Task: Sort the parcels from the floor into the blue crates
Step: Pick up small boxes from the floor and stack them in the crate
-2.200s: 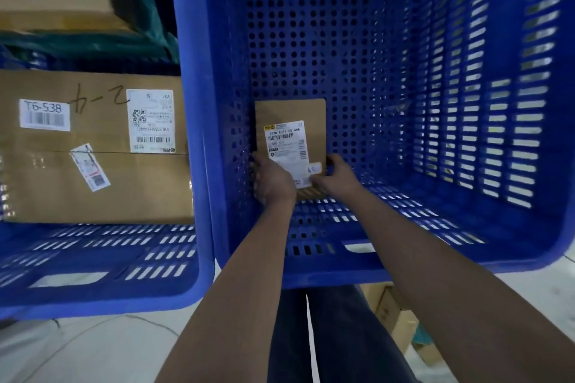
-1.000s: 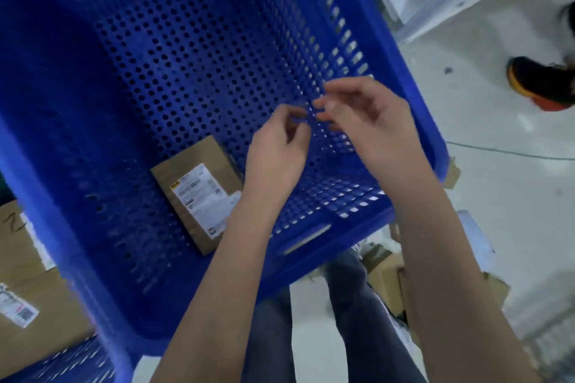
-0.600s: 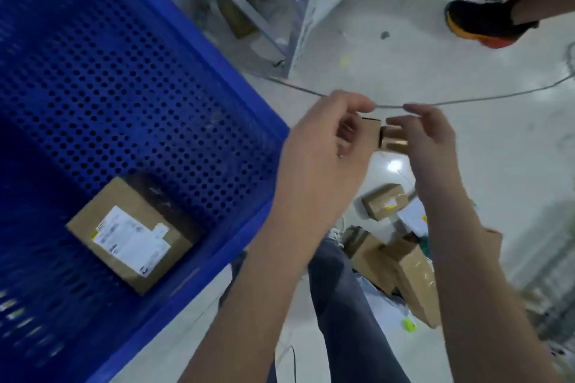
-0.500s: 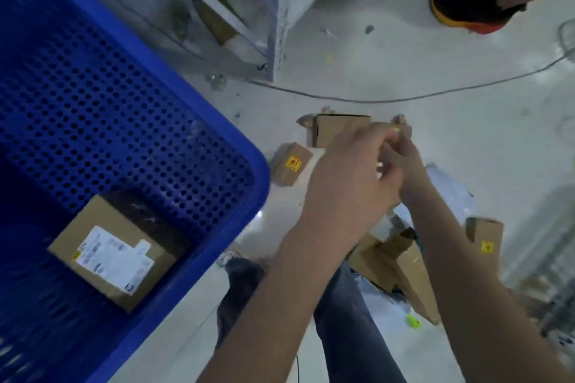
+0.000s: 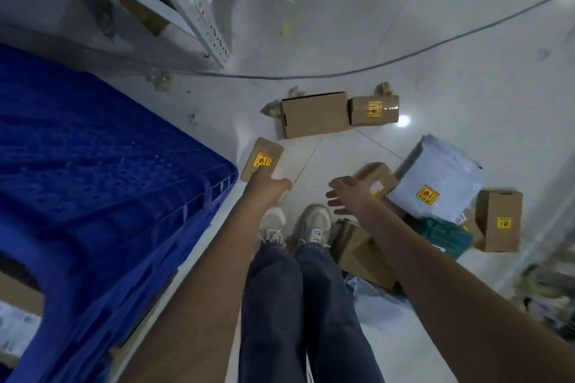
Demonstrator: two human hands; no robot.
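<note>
Both hands reach down, holding nothing: the left hand (image 5: 267,187) overlaps the small stickered parcel (image 5: 262,158) beside the blue crate (image 5: 118,183); the right hand (image 5: 348,195), fingers spread, hangs farther away. The parcel's long axis runs away from the hand.

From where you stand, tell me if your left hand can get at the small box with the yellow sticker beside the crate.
Probably yes: the left hand already reaches toward the small box, with nothing between them.
</note>
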